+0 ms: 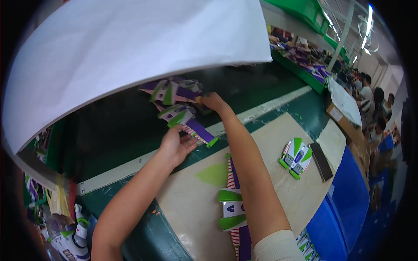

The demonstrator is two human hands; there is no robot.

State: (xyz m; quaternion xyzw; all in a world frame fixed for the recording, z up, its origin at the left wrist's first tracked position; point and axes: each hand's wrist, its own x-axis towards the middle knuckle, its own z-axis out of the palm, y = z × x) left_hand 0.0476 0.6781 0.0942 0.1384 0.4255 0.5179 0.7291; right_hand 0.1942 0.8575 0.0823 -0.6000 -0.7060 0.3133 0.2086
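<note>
Winged toy piece (177, 115) over the dark belt (104, 135): supporting body and purple wing (198, 129) together should (I judge) stop it twisting. The left hand (175, 146) is open, loosely cupped beneath that wing; the right hand (212, 102) curls at a second piece (167, 92), grip unclear. The first's long axis slants, green tip (212, 142) toward lower right.

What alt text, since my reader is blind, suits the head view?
A person's left hand and right hand are at purple, white and green winged toy parts over a dark surface. Nearer, a similar winged part lies on a beige board, with a compact part to its right beside a dark flat object.
</note>
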